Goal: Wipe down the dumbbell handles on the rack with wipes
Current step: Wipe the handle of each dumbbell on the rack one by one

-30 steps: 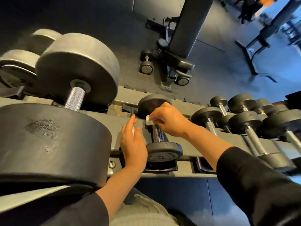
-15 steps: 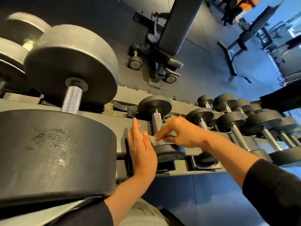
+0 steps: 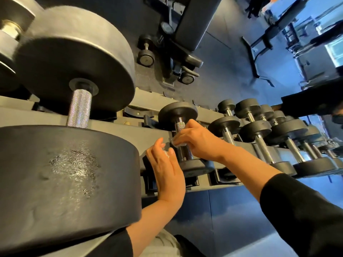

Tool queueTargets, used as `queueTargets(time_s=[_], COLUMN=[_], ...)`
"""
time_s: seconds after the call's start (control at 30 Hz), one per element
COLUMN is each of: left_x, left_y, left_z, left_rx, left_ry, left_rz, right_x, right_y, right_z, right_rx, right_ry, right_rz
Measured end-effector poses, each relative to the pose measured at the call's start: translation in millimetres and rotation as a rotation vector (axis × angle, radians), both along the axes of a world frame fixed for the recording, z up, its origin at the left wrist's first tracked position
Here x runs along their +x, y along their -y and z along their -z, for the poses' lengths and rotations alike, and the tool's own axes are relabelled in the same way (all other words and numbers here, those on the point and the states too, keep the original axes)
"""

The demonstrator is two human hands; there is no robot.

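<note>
- The small dumbbell (image 3: pixel 185 138) is seated in its cradle on the rack (image 3: pixel 130 127), with its handle (image 3: pixel 179 125) running away from the person, one weight head near and one far.
- The handle is wrapped at about mid-length by the right hand (image 3: pixel 196 141); the fingers are curled round it, and a white wipe (image 3: pixel 177 144) is pinched against the metal beneath them.
- The long axis is followed by the grip, so a stroke is judged to run along the bar, toward either head.
- The left hand (image 3: pixel 167 167) is held just beside the near head, to its left, fingers straight and together; something white is glimpsed at its fingertips, but what it is cannot be told.
- The right hand is the one on the handle; the left is beside it, not touching the bar.
- Further dumbbells (image 3: pixel 259 130) are racked to the right, and a large dumbbell (image 3: pixel 78 64) to the left.
</note>
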State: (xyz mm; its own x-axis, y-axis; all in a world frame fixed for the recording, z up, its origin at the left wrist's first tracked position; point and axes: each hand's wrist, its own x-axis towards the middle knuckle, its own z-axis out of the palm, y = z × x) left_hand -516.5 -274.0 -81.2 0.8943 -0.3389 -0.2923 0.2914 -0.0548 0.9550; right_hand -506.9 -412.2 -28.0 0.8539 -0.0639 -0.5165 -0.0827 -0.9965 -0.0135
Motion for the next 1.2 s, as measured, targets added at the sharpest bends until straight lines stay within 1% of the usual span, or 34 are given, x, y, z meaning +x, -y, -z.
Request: queueTargets(time_s=[0.07,0.2,0.23,0.3,0.37,0.4,0.43,0.5,0.57,0.67,0.73,0.87,0.9,0.97,1.07,1.13,1.2], left_x=[-1.2,-3.6,-3.7,-3.5,-3.2,-3.0,-2.7,-1.3,1.2,6.7,9.9,7.9,4.0,-8.3,-36.0,-55.1,-70.5], left_y=[-1.1,-1.6,-1.2,-0.3,0.3,0.0,-0.3,-0.9,0.3,6.5,14.9,36.5,42.9,59.2,96.7,122.4,141.9], left_z=[-0.6,0.0,0.7,1.3,1.4,1.2,1.1,-0.3,-3.4,-10.8,-18.4,-34.7,-39.2,-50.0,-59.4,-55.5,-47.8], left_rx=[-0.008,0.026,0.038,0.04,0.034,0.035,0.037,0.034,0.027,0.049,0.078,0.173,0.179,0.129,0.06,0.08,0.122], left_ry=[0.018,0.018,0.023,0.022,0.02,0.026,0.038,0.061,0.102,0.218,0.307,0.4,0.422,0.472,0.543,0.562,0.517], left_rz=[0.017,0.024,0.015,0.007,0.021,0.031,0.04,0.055,0.048,0.007,-0.025,-0.111,-0.132,-0.139,-0.057,0.002,0.051], right_x=[-4.4,-10.2,-13.0,-17.3,-18.2,-16.4,-14.4,-12.1,-15.2,-27.6,-37.6,-60.4,-68.7,-87.1,-110.9,-122.3,-130.8], right_y=[-1.1,-8.0,-10.2,-10.9,-5.9,-4.6,-3.4,-2.1,0.5,7.4,16.5,54.9,68.9,98.4,138.8,161.3,178.2], right_z=[-7.2,-27.4,-29.7,-26.2,-13.6,-7.8,-2.8,2.3,2.3,-0.5,0.0,-2.5,-5.5,-11.8,-21.3,-23.8,-23.7], right_rx=[0.074,0.256,0.304,0.294,0.202,0.164,0.145,0.179,0.267,0.481,0.543,0.51,0.506,0.483,0.441,0.389,0.364], right_ry=[-0.006,-0.12,-0.093,0.105,0.327,0.395,0.422,0.417,0.388,0.304,0.292,0.453,0.476,0.49,0.522,0.541,0.545], right_rz=[0.068,0.198,0.264,0.386,0.459,0.473,0.483,0.499,0.485,0.48,0.468,0.542,0.561,0.563,0.58,0.591,0.574])
